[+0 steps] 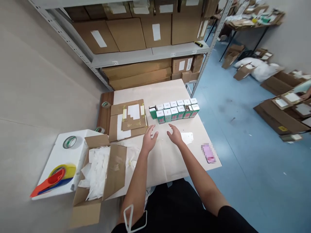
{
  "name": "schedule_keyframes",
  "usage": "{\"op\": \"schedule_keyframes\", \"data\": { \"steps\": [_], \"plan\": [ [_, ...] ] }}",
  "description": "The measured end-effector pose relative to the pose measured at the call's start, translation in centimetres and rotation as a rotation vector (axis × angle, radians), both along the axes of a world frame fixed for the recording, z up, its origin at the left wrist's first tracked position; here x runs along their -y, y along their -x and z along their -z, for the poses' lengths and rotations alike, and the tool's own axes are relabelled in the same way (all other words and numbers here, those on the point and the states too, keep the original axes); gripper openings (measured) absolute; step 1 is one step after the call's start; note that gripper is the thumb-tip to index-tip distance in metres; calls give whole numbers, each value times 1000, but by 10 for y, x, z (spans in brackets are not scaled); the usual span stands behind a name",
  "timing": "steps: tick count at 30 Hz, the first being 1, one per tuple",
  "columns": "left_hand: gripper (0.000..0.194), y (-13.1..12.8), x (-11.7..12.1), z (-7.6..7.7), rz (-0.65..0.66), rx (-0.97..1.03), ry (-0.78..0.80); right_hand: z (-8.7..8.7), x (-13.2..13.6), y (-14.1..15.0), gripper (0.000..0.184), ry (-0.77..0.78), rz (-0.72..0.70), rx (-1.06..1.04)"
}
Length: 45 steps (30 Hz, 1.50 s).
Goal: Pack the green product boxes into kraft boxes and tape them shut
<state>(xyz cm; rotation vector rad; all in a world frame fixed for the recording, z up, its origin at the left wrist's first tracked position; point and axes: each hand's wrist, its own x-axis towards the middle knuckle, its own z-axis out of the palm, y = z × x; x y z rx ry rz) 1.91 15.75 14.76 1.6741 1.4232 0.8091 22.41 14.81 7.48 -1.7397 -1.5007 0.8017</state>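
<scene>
Two rows of small green-and-white boxes (174, 113) stand upright on the pale table (157, 161). The box at the left end of the back row (153, 112) looks open at the top, as does one in the front row (188, 111). My left hand (150, 138) is held over the table just in front of the rows, its fingers apart and nothing in it. Facing it, my right hand (174, 134) is also open and empty, near the front row. A white flat piece (187, 138) lies by my right wrist. Flattened cardboard (133, 124) lies left of the boxes.
An open carton (116, 168) with white paper stands at lower left, beside a tape dispenser (57, 176) and a tape roll (69, 142) on a white surface. A blurred pink item (208, 153) lies near the right table edge. Shelving (155, 51) with cartons rises behind the table.
</scene>
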Motion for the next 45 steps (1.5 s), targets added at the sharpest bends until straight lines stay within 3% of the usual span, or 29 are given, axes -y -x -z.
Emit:
{"op": "schedule_keyframes", "data": {
  "steps": [4,8,10,12,15,17,23,29,36,45],
  "plan": [
    [55,-27,-64,33,141,-202,197,25,-27,-25,61,49,-69,-50],
    [65,-53,-139,68,69,-284,206,38,-42,-52,62,84,-119,-89],
    [76,-63,-163,87,15,-339,236,43,-45,-65,62,115,-121,-110],
    [90,-68,-171,105,35,-399,334,50,-48,-75,62,132,-125,-125],
    [105,-68,-160,125,82,-445,416,63,-54,-79,63,137,-162,-147],
    [104,-66,-147,131,70,-457,397,72,-60,-74,65,145,-211,-163],
    [89,-62,-117,135,56,-446,320,94,-97,-35,78,175,-365,-152],
    [83,-60,-100,145,4,-214,277,109,-112,-13,87,210,-375,-137],
    [76,-55,-69,127,-94,-231,304,99,-85,-8,77,203,-337,-60],
    [57,-19,-7,96,-157,-291,279,68,-15,33,73,249,-284,-30]
  ]
}}
